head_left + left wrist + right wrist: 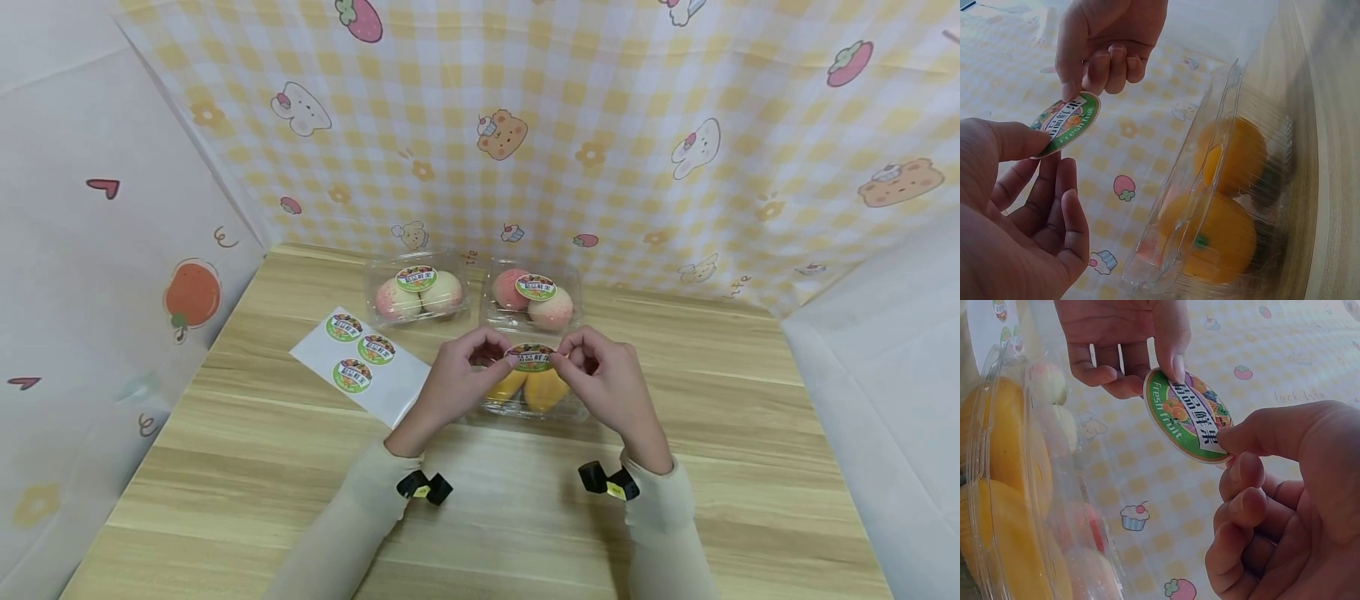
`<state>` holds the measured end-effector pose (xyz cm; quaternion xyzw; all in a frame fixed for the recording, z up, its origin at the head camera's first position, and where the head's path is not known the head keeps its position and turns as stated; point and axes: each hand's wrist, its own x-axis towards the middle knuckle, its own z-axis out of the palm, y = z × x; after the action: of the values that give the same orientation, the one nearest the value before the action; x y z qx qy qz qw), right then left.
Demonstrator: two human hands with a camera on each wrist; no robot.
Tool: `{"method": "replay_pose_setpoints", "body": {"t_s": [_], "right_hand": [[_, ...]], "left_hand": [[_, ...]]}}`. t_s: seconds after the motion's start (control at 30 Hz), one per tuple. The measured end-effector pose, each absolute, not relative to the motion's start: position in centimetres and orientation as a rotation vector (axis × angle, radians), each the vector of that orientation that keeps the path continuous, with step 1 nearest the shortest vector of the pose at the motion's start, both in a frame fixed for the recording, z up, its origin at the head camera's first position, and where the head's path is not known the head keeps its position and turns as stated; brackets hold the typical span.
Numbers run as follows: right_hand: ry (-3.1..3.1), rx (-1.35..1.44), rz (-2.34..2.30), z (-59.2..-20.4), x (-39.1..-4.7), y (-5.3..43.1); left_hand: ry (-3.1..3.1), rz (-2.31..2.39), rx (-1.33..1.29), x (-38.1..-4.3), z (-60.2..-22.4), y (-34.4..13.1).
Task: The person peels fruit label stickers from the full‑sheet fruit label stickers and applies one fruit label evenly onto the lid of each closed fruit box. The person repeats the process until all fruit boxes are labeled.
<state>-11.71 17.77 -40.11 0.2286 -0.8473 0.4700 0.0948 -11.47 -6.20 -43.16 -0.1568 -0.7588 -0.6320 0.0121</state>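
Observation:
An oval fruit sticker [1188,415] with a green rim and "Fresh fruit" lettering is stretched between both hands. My left hand [463,377] pinches one end between thumb and fingers; my right hand [606,379] pinches the opposite end the same way. Below the sticker lies a clear plastic box [1175,206] holding yellow-orange fruit [1210,234]. In both wrist views the sticker is held apart from that box. The box's lid looks closed, and its top carries no visible sticker where it shows.
Behind stand two clear boxes of pink and cream peaches, the left box [417,292] and the right box [534,293], each with a sticker on its lid. To the left a white sheet [397,392] bears three similar stickers [352,376]. A checked cloth [600,108] hangs behind the wooden table [720,500].

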Motion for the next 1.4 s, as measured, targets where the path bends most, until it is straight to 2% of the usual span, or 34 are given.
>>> {"method": "replay_pose_setpoints", "body": {"t_s": [1.4], "right_hand": [[-2.604, 0.589, 1.38, -40.44, -12.09, 18.13]], "left_hand": [[-2.438, -1.91, -0.456, -11.43, -42.93, -5.92]]}}
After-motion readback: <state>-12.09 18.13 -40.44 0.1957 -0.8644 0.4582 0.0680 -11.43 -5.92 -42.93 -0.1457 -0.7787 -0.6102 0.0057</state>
